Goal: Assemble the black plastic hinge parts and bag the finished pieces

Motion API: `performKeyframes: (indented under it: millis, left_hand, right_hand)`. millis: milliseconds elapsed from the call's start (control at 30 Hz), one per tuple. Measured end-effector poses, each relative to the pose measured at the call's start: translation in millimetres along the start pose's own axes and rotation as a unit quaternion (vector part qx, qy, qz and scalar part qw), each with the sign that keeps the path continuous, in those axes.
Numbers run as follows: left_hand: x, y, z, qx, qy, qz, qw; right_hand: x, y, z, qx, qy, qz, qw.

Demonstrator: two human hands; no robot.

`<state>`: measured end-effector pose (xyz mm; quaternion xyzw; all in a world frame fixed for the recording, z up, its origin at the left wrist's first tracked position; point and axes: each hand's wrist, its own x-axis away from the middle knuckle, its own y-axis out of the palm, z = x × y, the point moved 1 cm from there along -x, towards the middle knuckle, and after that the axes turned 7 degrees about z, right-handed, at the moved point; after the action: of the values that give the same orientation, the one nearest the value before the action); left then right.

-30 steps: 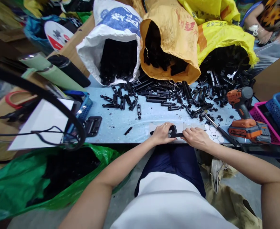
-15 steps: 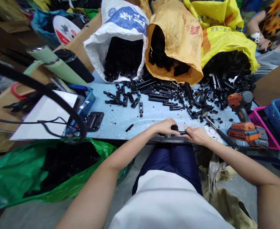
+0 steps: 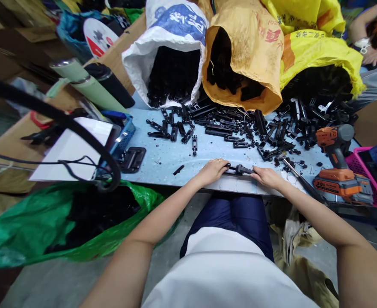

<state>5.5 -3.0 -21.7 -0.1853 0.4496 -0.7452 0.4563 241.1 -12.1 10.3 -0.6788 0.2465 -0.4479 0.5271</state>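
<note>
Across the front edge of the blue worktable lies a black jointed plastic arm, held at both ends. My left hand pinches its left end between thumb and fingers. At the other end, my right hand has its fingers closed on the tip. A thicker knob-like part shows midway along the piece. Left of my hands lies a small black strip. To the right, a hammer rests near several white discs.
Loose black plastic parts are heaped before a white sack, an orange sack and a yellow sack. A cordless drill stands at the right by a pink basket. A green bag hangs at lower left. Another person's hand is at upper right.
My hands have moved apart, the left one shifting left, so more of the black arm shows between them. The whole view has swung slightly left.
</note>
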Motion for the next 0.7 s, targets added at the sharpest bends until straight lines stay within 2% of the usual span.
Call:
performKeyframes:
  millis: [167, 333, 400, 433, 500, 567, 633, 700]
  left_hand:
    - [2, 7, 7, -0.031, -0.027, 0.043, 0.998]
    - [3, 9, 10, -0.035, -0.049, 0.048, 0.997]
    - [7, 8, 13, -0.043, -0.048, 0.095, 0.993]
    - [10, 8, 17, -0.047, -0.045, 0.131, 0.989]
    - [16, 11, 29, -0.052, -0.024, 0.196, 0.979]
    - [18, 22, 48, -0.050, 0.024, 0.213, 0.975]
    - [14, 40, 72, -0.050, 0.089, 0.182, 0.978]
    - [4, 60, 95, -0.055, 0.135, 0.142, 0.979]
  right_hand:
    - [-1, 1, 2, 0.014, -0.015, 0.017, 1.000]
    - [-7, -1, 6, 0.009, -0.052, 0.026, 0.998]
    - [0, -2, 12, 0.011, -0.061, 0.063, 0.996]
    - [7, -2, 18, 0.014, -0.049, 0.101, 0.994]
    - [29, 0, 33, 0.034, 0.031, 0.196, 0.980]
    - [56, 5, 49, 0.067, 0.166, 0.257, 0.950]
    - [80, 14, 62, 0.098, 0.269, 0.245, 0.926]
    - [95, 22, 69, 0.112, 0.318, 0.201, 0.920]
